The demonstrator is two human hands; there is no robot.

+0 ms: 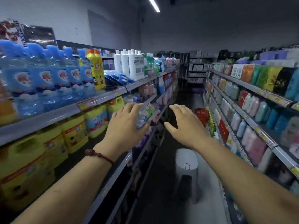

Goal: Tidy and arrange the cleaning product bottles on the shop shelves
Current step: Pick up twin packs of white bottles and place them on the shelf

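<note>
Here both hands reach forward into the aisle, backs up, holding nothing. The left hand has its fingers spread and loosely extended in front of the edge of the left shelving. Whether it touches anything there I cannot tell. A dark red cord bracelet sits on its wrist. The right hand is likewise spread, thumb out to the side, over the middle of the aisle and apart from everything. The cleaning product bottles stand on the left shelving: a row of blue bottles with blue caps fills the near end of the top shelf, and a yellow bottle with an orange cap is just beside the last of them. Then, past some flat blue packs, a cluster of white bottles stands further along. On the shelf below, yellow jugs stand side by side, near the left wrist. A white stool stands on the aisle floor, between the two forearms. The right shelving holds rows of pastel pouches, well apart from both hands.
</note>
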